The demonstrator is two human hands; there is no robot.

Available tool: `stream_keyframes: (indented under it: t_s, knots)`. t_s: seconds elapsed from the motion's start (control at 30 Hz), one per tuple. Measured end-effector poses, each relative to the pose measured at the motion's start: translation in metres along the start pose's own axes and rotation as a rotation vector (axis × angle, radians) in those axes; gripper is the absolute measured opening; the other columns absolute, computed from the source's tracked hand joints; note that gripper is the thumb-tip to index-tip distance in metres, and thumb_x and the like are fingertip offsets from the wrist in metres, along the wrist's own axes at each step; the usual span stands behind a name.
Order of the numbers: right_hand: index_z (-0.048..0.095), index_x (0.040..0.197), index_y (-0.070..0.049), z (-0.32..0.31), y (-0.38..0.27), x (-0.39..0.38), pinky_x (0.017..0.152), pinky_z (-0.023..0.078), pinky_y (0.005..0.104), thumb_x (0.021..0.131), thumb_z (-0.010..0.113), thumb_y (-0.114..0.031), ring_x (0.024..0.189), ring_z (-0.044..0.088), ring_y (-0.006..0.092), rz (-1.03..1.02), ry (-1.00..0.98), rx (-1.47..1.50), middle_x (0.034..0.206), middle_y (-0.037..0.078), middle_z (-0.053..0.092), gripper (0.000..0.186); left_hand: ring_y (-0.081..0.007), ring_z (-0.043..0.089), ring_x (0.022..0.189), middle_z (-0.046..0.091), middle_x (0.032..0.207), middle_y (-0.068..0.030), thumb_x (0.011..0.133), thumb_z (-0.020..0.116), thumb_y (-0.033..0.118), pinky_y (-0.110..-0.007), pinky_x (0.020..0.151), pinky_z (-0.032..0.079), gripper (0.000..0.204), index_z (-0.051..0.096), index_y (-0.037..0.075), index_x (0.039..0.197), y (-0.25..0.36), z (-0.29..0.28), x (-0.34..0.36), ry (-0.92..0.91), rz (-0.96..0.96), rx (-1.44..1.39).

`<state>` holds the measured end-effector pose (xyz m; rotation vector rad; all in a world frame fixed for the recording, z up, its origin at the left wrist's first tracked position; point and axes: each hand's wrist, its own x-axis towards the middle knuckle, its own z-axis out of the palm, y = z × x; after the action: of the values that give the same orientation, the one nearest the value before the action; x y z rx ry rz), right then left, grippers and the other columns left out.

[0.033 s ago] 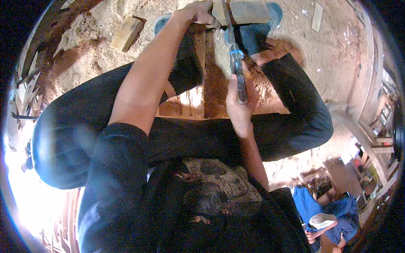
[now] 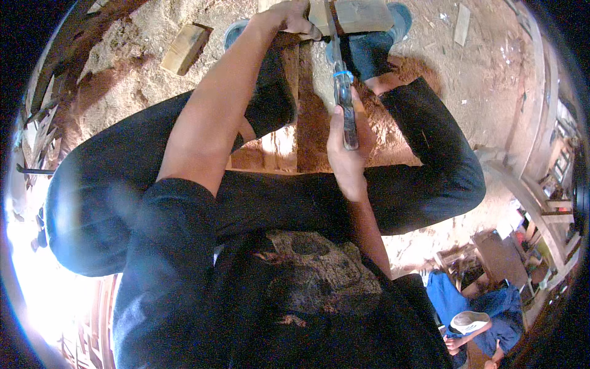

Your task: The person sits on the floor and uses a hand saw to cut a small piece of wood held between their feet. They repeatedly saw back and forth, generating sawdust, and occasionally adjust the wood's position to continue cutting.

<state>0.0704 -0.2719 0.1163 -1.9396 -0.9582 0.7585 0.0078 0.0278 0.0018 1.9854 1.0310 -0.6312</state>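
At the top of the view, a pale wooden block (image 2: 359, 17) lies across between my feet. My left hand (image 2: 294, 19) grips its left part, with the fingers curled over the near edge. My right hand (image 2: 350, 144) is wrapped round the dark handle of a saw (image 2: 346, 111), which has a blue band where the blade begins. The narrow blade, seen nearly edge-on, runs away from me and crosses the block just right of my left hand. Its far end is cut off by the picture's edge, so the contact with the wood cannot be made out fully.
My bent legs (image 2: 430, 141) frame the dusty ground. A wood offcut (image 2: 184, 48) lies at the far left, a thin strip (image 2: 462, 24) at the far right. Curved timber (image 2: 522, 190) stands on the right. Behind it sits another person in blue clothing (image 2: 455, 295).
My right hand and the saw handle have shifted very slightly away from me and to the left. My left hand and the block look almost unchanged.
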Motion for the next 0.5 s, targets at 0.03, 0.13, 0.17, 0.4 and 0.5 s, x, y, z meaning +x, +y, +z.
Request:
stream_keyframes:
  t_s: [0.03, 0.13, 0.17, 0.4, 0.5]
  knots:
    - [0.057, 0.135, 0.002, 0.000, -0.002, -0.001, 0.091, 0.050, 0.0325, 0.101, 0.060, -0.014, 0.104, 0.065, 0.0155, -0.006, -0.017, -0.011, 0.118, 0.013, 0.069, 0.038, -0.0401, 0.064, 0.112, 0.068, 0.113, -0.0260, 0.062, 0.086, 0.040, -0.046, 0.093, 0.052, 0.079, 0.058, -0.001, 0.123, -0.017, 0.006, 0.010, 0.052, 0.068, -0.032]
    - [0.055, 0.137, 0.003, -0.013, 0.002, -0.018, 0.096, 0.048, 0.0354, 0.101, 0.059, -0.015, 0.112, 0.062, 0.0235, -0.050, -0.057, -0.067, 0.123, 0.018, 0.066, 0.040, -0.0399, 0.065, 0.111, 0.069, 0.112, -0.0257, 0.061, 0.087, 0.037, -0.046, 0.092, 0.052, 0.078, 0.057, -0.001, 0.123, -0.019, 0.020, 0.008, 0.127, 0.120, -0.061]
    - [0.053, 0.138, 0.003, -0.020, 0.001, -0.024, 0.102, 0.046, 0.0375, 0.101, 0.058, -0.015, 0.120, 0.060, 0.0288, -0.008, -0.082, -0.052, 0.129, 0.020, 0.063, 0.041, -0.0398, 0.065, 0.111, 0.069, 0.112, -0.0256, 0.061, 0.088, 0.035, -0.046, 0.092, 0.052, 0.078, 0.057, -0.001, 0.123, -0.017, 0.017, 0.003, 0.158, 0.135, -0.068]
    - [0.053, 0.138, 0.003, -0.031, -0.015, -0.015, 0.107, 0.044, 0.0394, 0.100, 0.058, -0.014, 0.127, 0.057, 0.0337, 0.106, -0.119, -0.021, 0.133, 0.023, 0.061, 0.042, -0.0404, 0.064, 0.113, 0.067, 0.116, -0.0267, 0.060, 0.089, 0.039, -0.047, 0.093, 0.052, 0.078, 0.058, -0.002, 0.120, -0.016, 0.005, 0.007, 0.128, 0.109, -0.071]
    - [0.055, 0.137, 0.004, -0.042, -0.021, -0.021, 0.100, 0.046, 0.0358, 0.100, 0.059, -0.014, 0.116, 0.060, 0.0266, 0.043, -0.109, -0.045, 0.125, 0.019, 0.064, 0.041, -0.0406, 0.063, 0.114, 0.066, 0.119, -0.0269, 0.057, 0.089, 0.044, -0.046, 0.094, 0.052, 0.084, 0.058, -0.002, 0.120, -0.009, 0.010, 0.001, 0.216, 0.099, -0.010]
